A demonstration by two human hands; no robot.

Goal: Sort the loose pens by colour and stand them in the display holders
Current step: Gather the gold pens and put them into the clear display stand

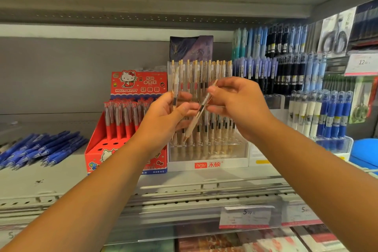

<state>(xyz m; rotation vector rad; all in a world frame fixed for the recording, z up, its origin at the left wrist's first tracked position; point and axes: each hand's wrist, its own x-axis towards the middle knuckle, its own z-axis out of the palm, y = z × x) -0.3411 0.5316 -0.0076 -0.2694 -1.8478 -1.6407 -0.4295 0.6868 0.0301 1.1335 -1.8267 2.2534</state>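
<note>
Two bare forearms (92, 200) reached in from the lower edge. The right hand (239, 104) pinched a clear pen (196, 117) aslant, tip down. The left hand (163, 114), just beside it, appeared to grip a second clear pen (175, 90) upright. Directly behind both hands stood the clear holder (207, 155), its rows looking nearly full. A slanted tip could have missed its hole or toppled neighbours, and a loose pinch could have dropped the pen onto the shelf (61, 180). Left of the left hand stood the red holder (122, 145), and farther left lay loose blue pens (41, 149), unsorted.
</note>
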